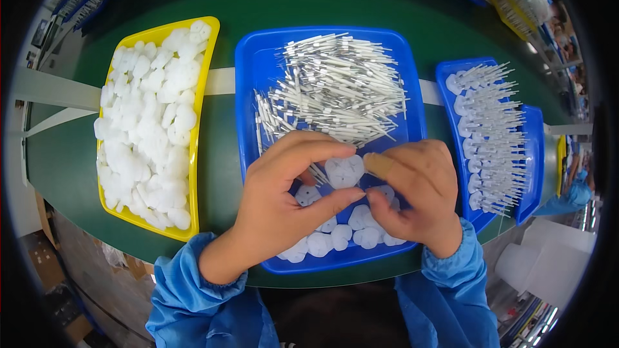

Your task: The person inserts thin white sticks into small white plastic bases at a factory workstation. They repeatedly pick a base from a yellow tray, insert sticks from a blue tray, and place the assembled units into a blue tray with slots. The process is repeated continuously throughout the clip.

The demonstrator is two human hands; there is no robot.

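Head view: one white disc (345,171), flower-shaped, raised over the near half of the large blue tray (256,51), which sits at the middle of the green table (220,132). Your left hand (277,183): thumb and fingers pinched narrowly on that disc's edges. Your right hand (419,183): just beside the disc's right edge, tan wrap (378,165) on one finger, thumb and fingertips close together; you cannot tell from here whether they hold anything. White sticks (342,84), metal-ended, one heap, toward that tray's far edge. Loose discs (319,243), along its near edge. Yellow tray (207,77), toward the table's left edge, heaped with more white discs (148,116). Smaller blue tray (465,64), toward the table's right edge: discs with sticks (496,142), packed in a long row.
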